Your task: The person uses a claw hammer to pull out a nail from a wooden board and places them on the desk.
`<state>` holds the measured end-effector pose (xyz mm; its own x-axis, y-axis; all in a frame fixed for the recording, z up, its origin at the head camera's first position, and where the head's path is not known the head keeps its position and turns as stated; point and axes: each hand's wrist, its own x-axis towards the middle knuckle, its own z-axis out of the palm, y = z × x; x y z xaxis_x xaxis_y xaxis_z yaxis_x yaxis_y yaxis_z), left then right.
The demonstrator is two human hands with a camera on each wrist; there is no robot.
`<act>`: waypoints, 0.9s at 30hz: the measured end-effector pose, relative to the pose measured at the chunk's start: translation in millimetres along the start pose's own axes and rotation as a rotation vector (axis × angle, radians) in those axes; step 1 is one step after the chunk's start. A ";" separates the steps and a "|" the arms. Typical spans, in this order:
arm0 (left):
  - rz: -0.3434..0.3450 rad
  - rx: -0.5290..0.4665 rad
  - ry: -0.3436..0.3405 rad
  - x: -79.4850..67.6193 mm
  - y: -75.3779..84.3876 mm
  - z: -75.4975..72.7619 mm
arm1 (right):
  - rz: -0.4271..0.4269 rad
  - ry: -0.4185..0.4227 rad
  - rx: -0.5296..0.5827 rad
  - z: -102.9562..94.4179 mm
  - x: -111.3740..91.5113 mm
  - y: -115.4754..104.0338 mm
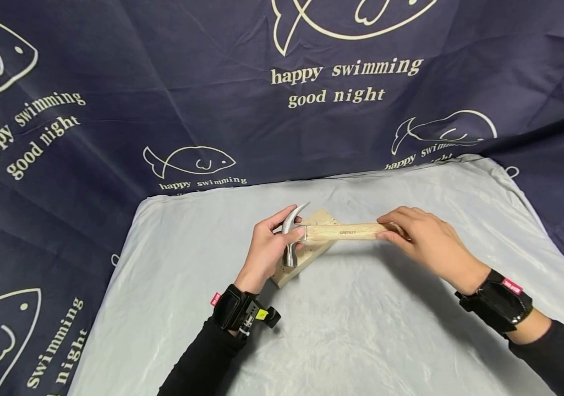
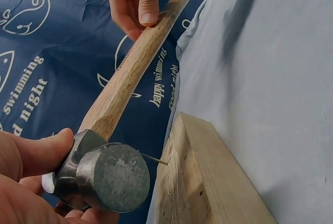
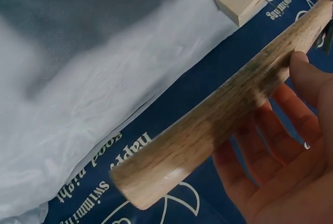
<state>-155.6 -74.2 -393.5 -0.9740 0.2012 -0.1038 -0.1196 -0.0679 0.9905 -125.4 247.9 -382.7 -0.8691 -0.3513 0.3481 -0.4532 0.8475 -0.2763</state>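
Observation:
A claw hammer [image 1: 346,231] with a steel head and pale wooden handle is held level above the table by both hands. My left hand [image 1: 268,242] grips its metal head, thumb on the near side at the neck. Toward the other end, my right hand [image 1: 422,234] pinches the handle between thumb and fingers; in the right wrist view the handle's butt [image 3: 140,187] sticks out past that hand. Beneath the hammer lies a wooden block [image 1: 311,258], set diagonally. A thin nail [image 2: 154,158] stands out of the block, partly hidden behind the hammer's striking face [image 2: 121,177].
A pale grey-blue cloth [image 1: 361,330] covers the table. Dark blue curtains [image 1: 212,99] printed with white fish and lettering hang behind and on both sides, close to the table's edges. Each wrist carries a black strap [image 1: 497,302] with a device.

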 end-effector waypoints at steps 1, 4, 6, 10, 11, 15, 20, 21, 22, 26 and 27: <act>-0.003 -0.009 0.000 0.1 -0.1 0.0 | 0.002 0.004 -0.001 -0.6 -0.2 0.9; -0.010 -0.033 0.011 0.7 -0.3 0.5 | 0.018 0.018 -0.003 -1.8 -0.7 3.5; -0.012 -0.048 0.024 0.9 0.2 0.9 | 0.031 0.030 -0.005 -2.6 -1.6 4.6; -0.015 -0.061 0.037 2.1 1.6 1.5 | 0.056 0.062 -0.004 -2.6 -6.1 6.6; -0.016 -0.061 0.037 2.2 2.1 1.5 | 0.061 0.072 -0.003 -2.6 -7.7 7.0; -0.012 -0.053 0.059 4.6 3.7 -0.3 | 0.074 0.123 0.014 -3.6 -13.2 9.9; 0.001 -0.060 0.119 8.4 6.9 -5.6 | 0.063 0.193 0.031 -4.2 -16.6 14.3; 0.002 -0.067 0.127 8.9 7.7 -6.8 | 0.062 0.204 0.032 -3.9 -16.9 15.0; 0.001 -0.077 0.132 9.5 8.6 -7.8 | 0.063 0.210 0.034 -3.4 -17.1 15.3; -0.008 -0.111 0.148 11.4 12.4 -11.3 | 0.088 0.214 0.048 -1.6 -16.5 14.9; -0.008 -0.114 0.155 11.8 13.6 -12.0 | 0.095 0.209 0.048 -1.0 -16.0 14.5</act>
<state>-171.0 -84.5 -382.4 -0.9899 0.0496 -0.1330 -0.1398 -0.1787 0.9739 -117.9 266.2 -391.4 -0.8505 -0.1765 0.4955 -0.3848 0.8511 -0.3573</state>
